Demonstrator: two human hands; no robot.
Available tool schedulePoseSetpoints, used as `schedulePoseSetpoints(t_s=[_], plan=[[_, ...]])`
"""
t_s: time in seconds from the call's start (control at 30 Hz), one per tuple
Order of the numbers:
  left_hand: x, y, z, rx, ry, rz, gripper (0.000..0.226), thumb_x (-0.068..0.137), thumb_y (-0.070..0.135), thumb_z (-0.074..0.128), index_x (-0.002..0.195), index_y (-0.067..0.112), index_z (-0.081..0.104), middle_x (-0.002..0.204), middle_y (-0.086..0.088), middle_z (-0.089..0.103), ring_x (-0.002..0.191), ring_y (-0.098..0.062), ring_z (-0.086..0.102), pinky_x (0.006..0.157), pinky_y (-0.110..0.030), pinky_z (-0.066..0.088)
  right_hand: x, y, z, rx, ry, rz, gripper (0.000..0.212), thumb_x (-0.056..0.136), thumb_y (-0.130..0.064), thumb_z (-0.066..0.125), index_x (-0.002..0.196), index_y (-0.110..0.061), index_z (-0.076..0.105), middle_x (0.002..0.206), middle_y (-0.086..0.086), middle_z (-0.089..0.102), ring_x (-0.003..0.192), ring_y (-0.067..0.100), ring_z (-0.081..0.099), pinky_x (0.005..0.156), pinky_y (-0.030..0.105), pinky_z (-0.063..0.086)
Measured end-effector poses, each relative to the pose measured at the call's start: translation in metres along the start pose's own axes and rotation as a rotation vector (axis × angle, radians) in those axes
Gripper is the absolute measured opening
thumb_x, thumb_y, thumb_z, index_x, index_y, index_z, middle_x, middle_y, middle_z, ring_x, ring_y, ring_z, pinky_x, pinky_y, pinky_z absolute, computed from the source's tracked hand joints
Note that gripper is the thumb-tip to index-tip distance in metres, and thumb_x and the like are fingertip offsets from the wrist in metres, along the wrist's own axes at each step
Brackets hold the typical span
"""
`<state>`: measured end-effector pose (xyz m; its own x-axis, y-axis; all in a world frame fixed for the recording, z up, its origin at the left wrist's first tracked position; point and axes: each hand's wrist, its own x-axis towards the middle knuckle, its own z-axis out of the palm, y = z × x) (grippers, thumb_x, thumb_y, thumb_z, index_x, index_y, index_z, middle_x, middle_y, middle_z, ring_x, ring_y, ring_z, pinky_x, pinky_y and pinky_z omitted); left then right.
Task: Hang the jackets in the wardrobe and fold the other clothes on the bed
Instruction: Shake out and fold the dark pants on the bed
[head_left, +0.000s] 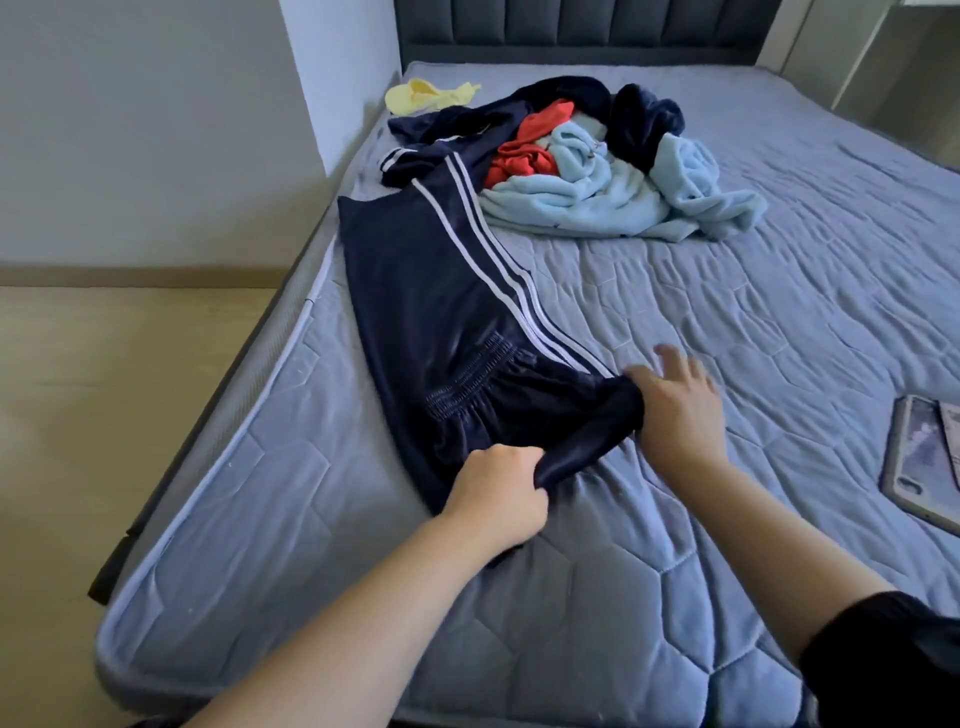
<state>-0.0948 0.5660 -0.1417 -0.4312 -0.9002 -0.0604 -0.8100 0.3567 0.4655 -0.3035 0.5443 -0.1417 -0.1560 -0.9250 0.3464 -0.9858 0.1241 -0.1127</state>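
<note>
Trousers (441, 301) near mattress edge | left hand (498, 491) grips waistband

Trousers (447, 312) on bed (675, 571) (pile (597, 171) behind, tablet (919, 457) right).

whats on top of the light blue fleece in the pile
A red garment and a dark navy plush piece lie on the far part of the light blue fleece. Anything beneath the fleece itself is covered.

Trousers (447, 291): navy, shiny, white side stripes; spread lengthwise along the left side of the bed (727, 322), elastic waistband nearest. Unfolded heap beyond: light blue fleece (597, 202), red garment (524, 150), navy fleece (644, 124), navy striped garment (415, 156). Yellow garment (426, 96): crumpled, far left corner.
</note>
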Motion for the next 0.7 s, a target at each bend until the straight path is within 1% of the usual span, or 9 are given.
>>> schedulePoseSetpoints(t_s=[0.07,0.13,0.2,0.3,0.37,0.43,0.57,0.63,0.7], plan=[[0.004,0.022,0.013,0.106,-0.015,-0.008,0.011,0.085,0.014,0.051,0.076,0.015,0.046,0.082,-0.006,0.061,0.085,-0.035,0.054,0.064,-0.033,0.037,0.002,0.017,-0.003,0.101,-0.178,0.278,0.041,0.081,-0.003,0.058,0.122,-0.005,0.051,0.121,0.021,0.05,0.105,0.041,0.051,0.081,0.044,0.042],[0.011,0.042,0.021,0.181,-0.024,-0.02,0.007,0.088,0.011,0.051,0.092,0.012,0.056,0.1,-0.012,0.064,0.098,-0.036,0.057,0.067,-0.033,0.037,0.006,0.026,-0.009,0.502,-0.395,0.617,0.023,0.092,-0.01,0.046,0.111,0.002,0.051,0.102,0.023,0.059,0.087,0.037,0.059,0.068,0.036,0.043],[0.021,0.064,0.026,0.164,-0.033,-0.047,0.012,0.088,0.007,0.049,0.097,0.008,0.057,0.104,-0.014,0.064,0.102,-0.036,0.057,0.068,-0.033,0.038,0.013,0.039,-0.015,0.902,-0.528,0.881,0.028,0.098,-0.022,0.039,0.092,0.001,0.053,0.074,0.02,0.061,0.06,0.03,0.058,0.056,0.029,0.043],[0.041,0.107,0.035,0.113,-0.075,-0.039,0.018,0.089,0.006,0.047,0.101,0.006,0.06,0.107,-0.016,0.063,0.103,-0.038,0.058,0.072,-0.036,0.043,0.021,0.065,-0.03,1.16,-0.506,0.952,0.035,0.096,-0.036,0.045,0.095,-0.002,0.055,0.076,0.016,0.06,0.062,0.031,0.06,0.059,0.034,0.049],[0.057,0.139,0.045,0.065,-0.142,-0.007,0.025,0.089,0.009,0.047,0.109,0.008,0.061,0.112,-0.016,0.062,0.105,-0.038,0.057,0.08,-0.037,0.046,0.025,0.086,-0.041,1.12,-0.546,0.904,0.035,0.09,-0.039,0.056,0.099,-0.006,0.06,0.085,0.013,0.067,0.074,0.031,0.066,0.067,0.038,0.055],[0.07,0.167,0.058,0.029,-0.256,0.063,0.029,0.089,0.014,0.047,0.114,0.011,0.061,0.117,-0.014,0.061,0.109,-0.036,0.057,0.084,-0.035,0.044,0.028,0.107,-0.05,0.915,-0.606,0.847,0.022,0.088,-0.023,0.063,0.097,-0.003,0.061,0.085,0.014,0.067,0.083,0.032,0.067,0.075,0.042,0.056],[0.083,0.189,0.07,-0.359,-0.403,0.197,0.036,0.093,0.021,0.048,0.127,0.019,0.059,0.13,-0.006,0.06,0.119,-0.023,0.053,0.096,-0.029,0.04,0.015,0.158,-0.052,0.486,-0.197,0.942,0.025,0.08,0.001,0.052,0.104,0.005,0.059,0.09,0.022,0.057,0.096,0.039,0.061,0.07,0.037,0.047],[0.083,0.18,0.064,-0.516,-0.238,0.261,0.033,0.093,0.016,0.051,0.124,0.016,0.064,0.128,-0.001,0.062,0.119,-0.013,0.054,0.101,-0.018,0.036,0.005,0.177,-0.053,0.39,-0.041,0.976,0.032,0.078,0.0,0.053,0.11,0.0,0.059,0.104,0.024,0.061,0.104,0.04,0.058,0.079,0.039,0.046],[0.082,0.158,0.057,-0.535,0.111,0.297,0.029,0.086,0.005,0.053,0.106,0.011,0.073,0.111,-0.002,0.07,0.105,-0.013,0.062,0.095,-0.018,0.041,0.002,0.189,-0.051,0.217,-0.089,0.943,0.042,0.082,-0.002,0.055,0.124,-0.003,0.049,0.124,0.025,0.054,0.117,0.04,0.051,0.094,0.041,0.042]])
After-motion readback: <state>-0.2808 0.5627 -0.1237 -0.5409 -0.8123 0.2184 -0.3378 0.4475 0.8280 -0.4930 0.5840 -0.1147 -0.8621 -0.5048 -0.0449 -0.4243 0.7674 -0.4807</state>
